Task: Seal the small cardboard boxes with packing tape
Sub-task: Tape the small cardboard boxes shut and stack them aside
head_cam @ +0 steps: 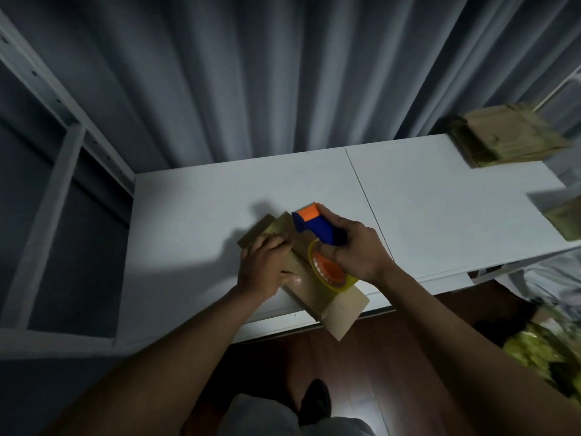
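A small cardboard box [301, 272] lies at the near edge of the white table [440, 209], and one open flap hangs over that edge. The left hand [262, 269] lies on the left side of the box top, with its fingers curled over the box. The right hand [358, 250] grips the blue handle of a tape gun [317, 234], which sits on top of the box, just right of the left hand. The yellow tape roll [330, 272] touches the box. More cardboard [506, 136] lies far right on the table.
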